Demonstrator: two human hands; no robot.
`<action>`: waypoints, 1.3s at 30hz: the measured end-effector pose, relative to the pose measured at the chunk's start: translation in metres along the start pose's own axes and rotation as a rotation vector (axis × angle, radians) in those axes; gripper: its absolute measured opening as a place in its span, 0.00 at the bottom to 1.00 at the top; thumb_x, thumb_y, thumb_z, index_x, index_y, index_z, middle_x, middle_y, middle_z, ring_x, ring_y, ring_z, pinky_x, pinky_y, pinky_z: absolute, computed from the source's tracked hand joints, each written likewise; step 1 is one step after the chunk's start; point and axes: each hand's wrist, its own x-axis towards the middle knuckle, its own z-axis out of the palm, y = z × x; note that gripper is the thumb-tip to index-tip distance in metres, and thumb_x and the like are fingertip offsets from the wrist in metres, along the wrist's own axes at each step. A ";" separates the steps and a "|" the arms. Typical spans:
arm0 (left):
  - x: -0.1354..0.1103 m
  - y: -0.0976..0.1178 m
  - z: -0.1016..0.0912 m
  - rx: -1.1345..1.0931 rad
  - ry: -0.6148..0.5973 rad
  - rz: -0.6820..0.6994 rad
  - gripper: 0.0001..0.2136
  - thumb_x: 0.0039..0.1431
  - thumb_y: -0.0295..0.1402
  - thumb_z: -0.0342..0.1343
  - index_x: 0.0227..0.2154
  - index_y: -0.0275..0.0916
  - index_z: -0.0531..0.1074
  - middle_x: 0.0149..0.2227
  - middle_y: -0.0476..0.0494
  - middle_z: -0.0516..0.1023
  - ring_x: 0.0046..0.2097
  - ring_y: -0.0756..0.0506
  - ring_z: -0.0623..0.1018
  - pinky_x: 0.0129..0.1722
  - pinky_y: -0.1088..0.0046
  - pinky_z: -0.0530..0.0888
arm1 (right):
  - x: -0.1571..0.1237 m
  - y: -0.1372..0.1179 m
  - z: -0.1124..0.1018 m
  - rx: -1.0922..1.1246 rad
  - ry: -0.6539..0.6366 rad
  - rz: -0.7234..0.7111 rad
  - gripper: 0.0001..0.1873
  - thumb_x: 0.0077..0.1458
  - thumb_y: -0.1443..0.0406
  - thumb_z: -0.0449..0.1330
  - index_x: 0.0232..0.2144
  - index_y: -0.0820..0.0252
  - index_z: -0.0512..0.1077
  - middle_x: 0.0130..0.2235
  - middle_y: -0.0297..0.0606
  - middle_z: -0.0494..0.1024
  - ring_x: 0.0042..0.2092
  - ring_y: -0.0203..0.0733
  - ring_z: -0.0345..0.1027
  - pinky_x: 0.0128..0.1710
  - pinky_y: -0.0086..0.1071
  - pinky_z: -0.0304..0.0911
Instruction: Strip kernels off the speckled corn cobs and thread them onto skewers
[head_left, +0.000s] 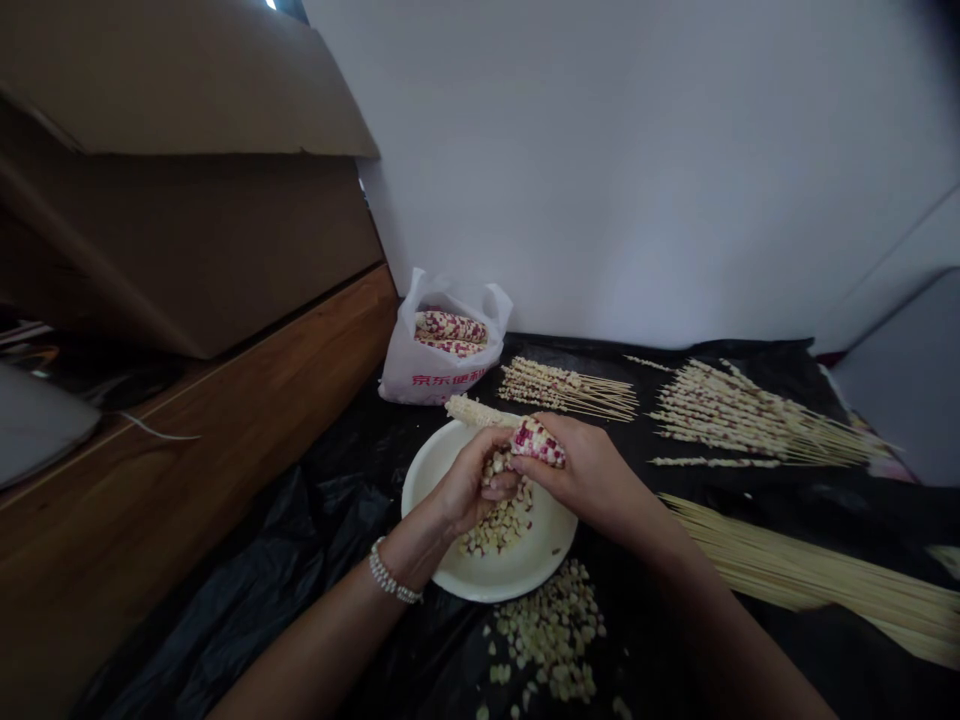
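Observation:
Over a white bowl [450, 470] I hold a corn cob [536, 440] with red and white kernels; its stripped pale end [472, 410] points left. My right hand [592, 475] is wrapped round the kerneled end. My left hand [472, 480] is curled against the cob's middle, thumb on the kernels, with a bead bracelet [390, 577] on the wrist. Loose kernels [499, 525] lie in the bowl. More kernels [551, 630] are scattered on the black plastic sheet [300, 560] in front of it.
A white plastic bag [442, 370] with more cobs stands behind the bowl. Kernel-threaded skewers [566, 388] and a larger pile [750, 415] lie at the back right; bare bamboo skewers [810, 575] lie at the right. A cardboard box [187, 170] and a wooden ledge [150, 470] are at the left.

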 end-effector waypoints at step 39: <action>0.007 -0.019 0.000 0.319 0.179 0.215 0.25 0.55 0.58 0.58 0.22 0.41 0.59 0.15 0.58 0.54 0.16 0.56 0.51 0.18 0.74 0.45 | -0.002 -0.006 0.015 -0.145 0.023 0.072 0.10 0.59 0.61 0.57 0.39 0.62 0.71 0.39 0.46 0.80 0.39 0.48 0.73 0.35 0.35 0.60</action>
